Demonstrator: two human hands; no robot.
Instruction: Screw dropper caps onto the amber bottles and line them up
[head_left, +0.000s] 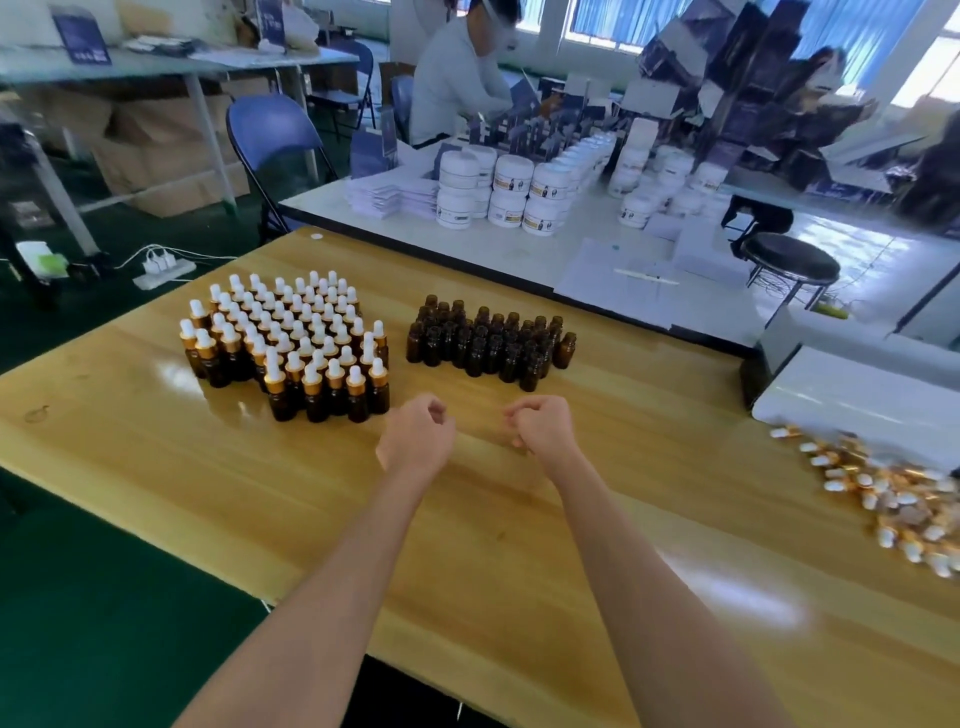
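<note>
Both left hand (415, 436) and right hand (545, 428), fingers curled empty, should be sent for a centre-frame open bottle (563, 349) and right-edge cap (834, 486), threaded squarely.

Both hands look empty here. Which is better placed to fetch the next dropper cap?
Likely right: the right hand is nearer the loose cap pile; the left hand sits by the capped bottles.
</note>
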